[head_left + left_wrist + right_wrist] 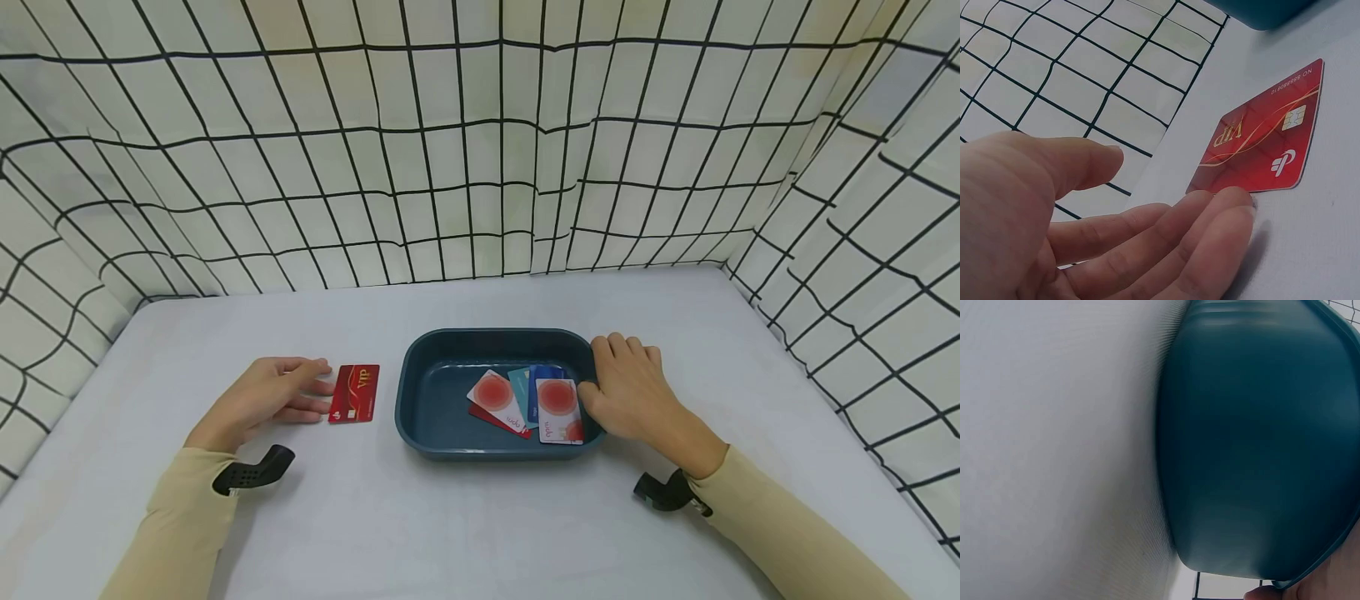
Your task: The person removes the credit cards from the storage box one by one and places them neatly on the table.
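Note:
A red VIP card point(355, 393) with gold lettering lies flat on the white table, left of a dark teal tray point(442, 455). My left hand point(273, 393) is beside its left edge, thumb apart from the fingers. In the left wrist view the fingertips point(1235, 203) are at the edge of the card point(1260, 134); whether they touch it I cannot tell. My right hand point(633, 387) grips the tray's right rim, thumb on the inner side. The right wrist view shows mostly the tray's outer wall point(1260, 437), with part of the hand at the lower right corner.
Inside the tray several cards overlap toward the right: white ones with a red circle point(558, 410), a blue card point(533, 400), a light teal card point(519, 385) and a red one point(517, 429) partly covered. White walls with a black grid point(465, 158) surround the table's back and sides.

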Demonstrator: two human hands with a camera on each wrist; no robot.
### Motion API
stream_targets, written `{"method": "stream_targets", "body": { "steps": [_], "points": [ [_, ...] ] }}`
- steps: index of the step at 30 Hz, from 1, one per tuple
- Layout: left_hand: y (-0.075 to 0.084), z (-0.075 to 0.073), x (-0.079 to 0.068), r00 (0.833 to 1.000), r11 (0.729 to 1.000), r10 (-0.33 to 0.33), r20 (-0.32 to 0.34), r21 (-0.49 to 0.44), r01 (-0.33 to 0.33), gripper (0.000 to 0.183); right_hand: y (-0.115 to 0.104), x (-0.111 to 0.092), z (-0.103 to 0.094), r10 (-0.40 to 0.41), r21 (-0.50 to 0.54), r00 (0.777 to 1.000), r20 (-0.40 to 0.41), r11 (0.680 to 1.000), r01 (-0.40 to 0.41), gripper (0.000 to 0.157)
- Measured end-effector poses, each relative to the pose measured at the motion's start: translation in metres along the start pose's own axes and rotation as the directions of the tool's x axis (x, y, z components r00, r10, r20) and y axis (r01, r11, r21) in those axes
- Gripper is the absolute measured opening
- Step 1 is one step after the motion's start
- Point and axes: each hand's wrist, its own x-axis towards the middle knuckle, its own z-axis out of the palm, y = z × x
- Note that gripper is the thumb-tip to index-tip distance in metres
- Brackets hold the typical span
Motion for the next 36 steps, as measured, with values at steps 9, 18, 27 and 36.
{"method": "stream_targets", "body": {
  "steps": [9, 18, 27, 36],
  "points": [
    [0.004, 0.001, -0.002, 0.997, 0.998, 0.042, -0.065, 0.055, -0.039, 0.070, 0.000, -0.002, -0.002, 0.000, -0.005, 1.000, -0.015, 1.000, 0.000, 0.028],
    [0.023, 0.016, -0.008, 0.975, 0.981, 0.162, -0.152, 0.127, -0.143, 0.065, -0.001, -0.001, -0.001, 0.008, -0.011, 1.000, -0.006, 1.000, -0.008, 0.025],
    [0.050, 0.025, -0.016, 0.958, 0.958, 0.254, -0.133, 0.169, -0.230, 0.063, 0.000, 0.000, -0.002, 0.011, -0.002, 1.000, -0.004, 1.000, -0.011, 0.026],
    [0.079, 0.040, -0.019, 0.950, 0.939, 0.296, -0.099, 0.211, -0.271, 0.050, -0.001, -0.001, -0.001, 0.015, 0.007, 1.000, -0.005, 1.000, -0.015, 0.026]
  ]
}}
